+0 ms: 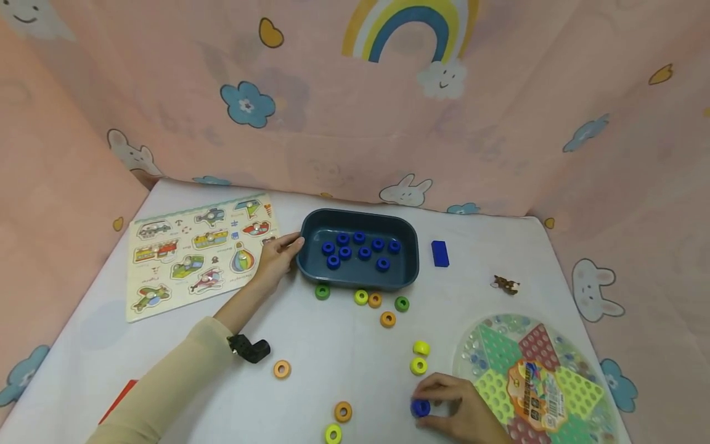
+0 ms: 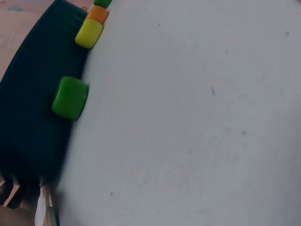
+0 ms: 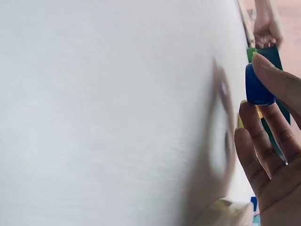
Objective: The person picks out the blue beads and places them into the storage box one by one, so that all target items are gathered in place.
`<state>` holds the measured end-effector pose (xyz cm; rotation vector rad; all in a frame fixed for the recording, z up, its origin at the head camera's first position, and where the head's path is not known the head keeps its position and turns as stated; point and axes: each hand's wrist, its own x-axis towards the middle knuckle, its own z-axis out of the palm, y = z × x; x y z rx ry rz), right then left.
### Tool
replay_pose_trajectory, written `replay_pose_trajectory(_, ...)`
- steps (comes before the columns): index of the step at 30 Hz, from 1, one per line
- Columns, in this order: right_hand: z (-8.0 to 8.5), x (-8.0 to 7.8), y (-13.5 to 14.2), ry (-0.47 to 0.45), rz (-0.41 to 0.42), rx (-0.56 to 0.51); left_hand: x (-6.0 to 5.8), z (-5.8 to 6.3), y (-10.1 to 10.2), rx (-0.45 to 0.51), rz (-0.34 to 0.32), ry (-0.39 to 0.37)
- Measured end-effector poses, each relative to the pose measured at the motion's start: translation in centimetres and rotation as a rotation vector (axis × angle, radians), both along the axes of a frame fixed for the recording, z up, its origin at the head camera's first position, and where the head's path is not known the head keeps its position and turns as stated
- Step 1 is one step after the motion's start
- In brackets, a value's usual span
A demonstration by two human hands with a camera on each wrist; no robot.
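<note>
My left hand [image 1: 275, 262] grips the left end of a dark blue-green tray [image 1: 357, 285], its fingertips at the rim. Inside the tray lie several blue ring beads [image 1: 364, 253], spread apart. Near the front right of the table, my right hand [image 1: 463, 410] pinches one more blue ring bead [image 1: 420, 407] between thumb and fingers. The right wrist view shows this bead [image 3: 258, 87] held off the white cloth. Closest to that hand are two yellow ring beads [image 1: 418, 365]. A green ring bead [image 2: 70, 98] sits against the tray's near wall in the left wrist view.
Green, yellow and orange ring beads [image 1: 387, 319] lie scattered before the tray. A picture puzzle board [image 1: 183, 290] is at left. To the right are a blue block [image 1: 440, 253], a small brown figure [image 1: 506, 284] and a round marble game board [image 1: 499, 336].
</note>
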<state>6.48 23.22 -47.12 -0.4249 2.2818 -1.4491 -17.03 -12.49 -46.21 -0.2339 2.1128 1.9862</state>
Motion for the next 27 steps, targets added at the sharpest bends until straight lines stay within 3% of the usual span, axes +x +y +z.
replay_pose_trajectory(4,1.3,-1.8,-0.5,0.184,0.007,-0.064,0.0,0.1,0.0,-0.024,0.012,-0.006)
replay_pose_trajectory(7,3.5,-4.0,-1.4,0.269,0.013,-0.088,0.0,0.0,0.0,-0.031,0.013,0.002)
replay_pose_trajectory(12,7.8,-8.9,-3.1,0.383,0.091,-0.096,-0.1,-0.1,0.1,-0.033,0.005,-0.006)
replay_pose_trajectory(16,9.7,-13.3,-4.2,0.481,0.191,-0.098,-0.1,-0.2,0.2,-0.032,0.001,-0.013)
replay_pose_trajectory(20,10.2,-17.7,-5.5,0.521,0.224,-0.075,-0.2,-0.2,-0.1,-0.027,0.014,-0.004)
replay_pose_trajectory(27,7.9,-24.3,-7.0,0.496,0.197,0.052,-0.1,0.1,0.1,-0.031,0.003,-0.018)
